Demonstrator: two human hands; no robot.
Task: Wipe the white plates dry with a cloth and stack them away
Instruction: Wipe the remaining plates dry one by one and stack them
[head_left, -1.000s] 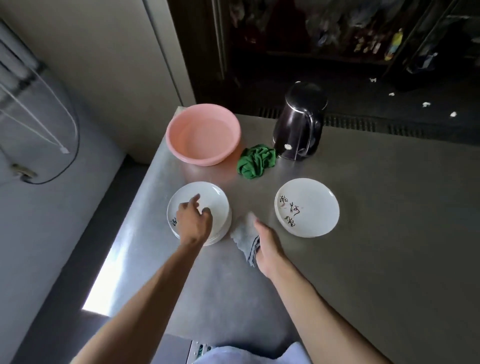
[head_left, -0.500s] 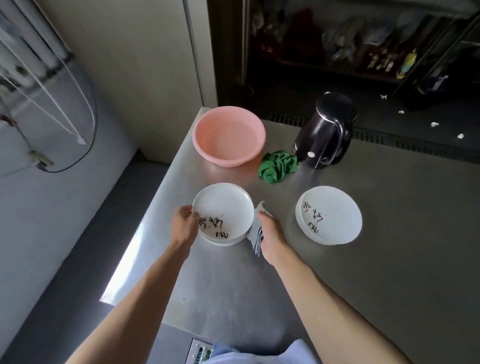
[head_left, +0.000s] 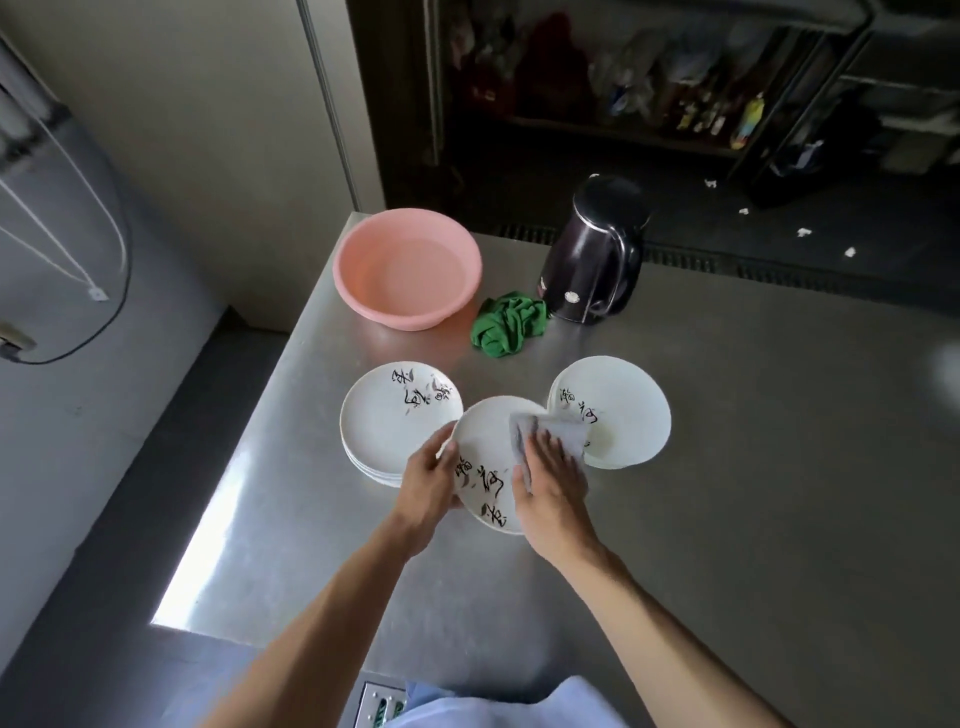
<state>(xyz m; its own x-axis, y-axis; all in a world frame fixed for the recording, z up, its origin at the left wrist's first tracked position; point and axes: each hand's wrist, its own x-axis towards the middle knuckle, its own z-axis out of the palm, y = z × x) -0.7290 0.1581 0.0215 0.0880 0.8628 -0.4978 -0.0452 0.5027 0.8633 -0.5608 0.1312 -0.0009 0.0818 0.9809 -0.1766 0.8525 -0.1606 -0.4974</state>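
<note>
White plate (head_left: 488, 467) is gripped at its rim by the left hand (head_left: 428, 480) above the bench (head_left: 753, 493) while the right hand (head_left: 550, 483), fingers flat, presses a grey cloth (head_left: 553, 431) onto it; a plate stack (head_left: 395, 421) sits just beyond the left hand.

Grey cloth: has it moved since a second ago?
Yes. The grey cloth came off the table, up onto the held plate, nearer the right stack, under the right hand.
</note>
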